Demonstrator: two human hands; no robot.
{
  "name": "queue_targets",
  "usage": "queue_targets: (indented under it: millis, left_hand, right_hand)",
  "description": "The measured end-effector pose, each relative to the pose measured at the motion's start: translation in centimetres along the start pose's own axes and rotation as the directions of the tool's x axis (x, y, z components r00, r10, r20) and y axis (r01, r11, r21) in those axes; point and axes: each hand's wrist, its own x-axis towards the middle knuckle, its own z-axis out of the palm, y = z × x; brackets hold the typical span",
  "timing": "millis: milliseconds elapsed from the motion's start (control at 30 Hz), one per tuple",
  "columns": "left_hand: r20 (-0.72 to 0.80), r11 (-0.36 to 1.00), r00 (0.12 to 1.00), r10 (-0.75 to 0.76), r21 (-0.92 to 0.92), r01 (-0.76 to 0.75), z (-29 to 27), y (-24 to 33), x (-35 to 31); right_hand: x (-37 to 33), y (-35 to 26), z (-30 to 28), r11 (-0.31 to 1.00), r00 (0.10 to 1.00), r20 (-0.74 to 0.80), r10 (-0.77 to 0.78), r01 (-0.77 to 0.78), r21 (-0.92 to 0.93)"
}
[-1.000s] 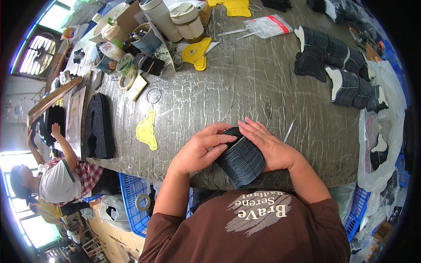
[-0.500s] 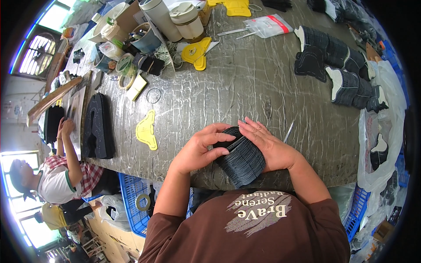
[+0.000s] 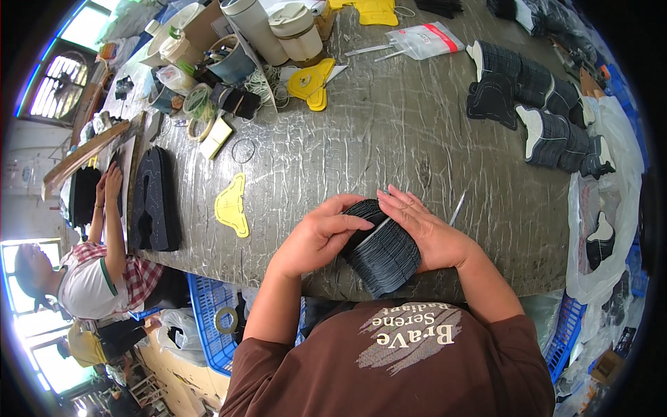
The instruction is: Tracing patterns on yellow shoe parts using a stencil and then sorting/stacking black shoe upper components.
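Near the table's front edge, a thick stack of black cut pieces (image 3: 383, 258) stands on its side, the many thin edges facing me. My left hand (image 3: 321, 235) is closed on the stack's left end, thumb and forefinger at the top piece. My right hand (image 3: 429, 235) wraps the right side, its fingers laid over the far edge, and steadies the stack. Fingertips behind the stack are hidden. Just right of my right hand lies a slim silver pen-like tool (image 3: 458, 208). A yellow template (image 3: 232, 206) lies to the left.
Black piece stacks with white parts (image 3: 545, 135) stand at the right, beside a clear plastic bag (image 3: 611, 149). Cups and a tumbler (image 3: 253, 29) crowd the back left. A tall black stack (image 3: 156, 201) stands left, near a co-worker (image 3: 90, 278). Blue crates (image 3: 208, 326) sit below the table.
My left thumb and forefinger have drawn closer together and shifted slightly right over the top of the stack. My right hand stays put. The co-worker's hands have moved farther away.
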Motion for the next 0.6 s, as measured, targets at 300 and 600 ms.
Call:
queue_targets:
  millis: [300, 600]
  left_hand:
    - [-0.008, 0.999, 1.000, -0.007, -0.038, 0.007, 0.18, -0.07, -0.12]
    - [-0.035, 0.996, 0.999, -0.037, -0.078, 0.034, 0.35, 0.03, -0.22]
  right_hand:
    - [0.01, -0.02, 0.11, 1.000, 1.000, -0.006, -0.004, 0.004, 0.005]
    - [0.08, -0.10, -0.03, 1.000, 1.000, 0.000, 0.000, 0.000, 0.006]
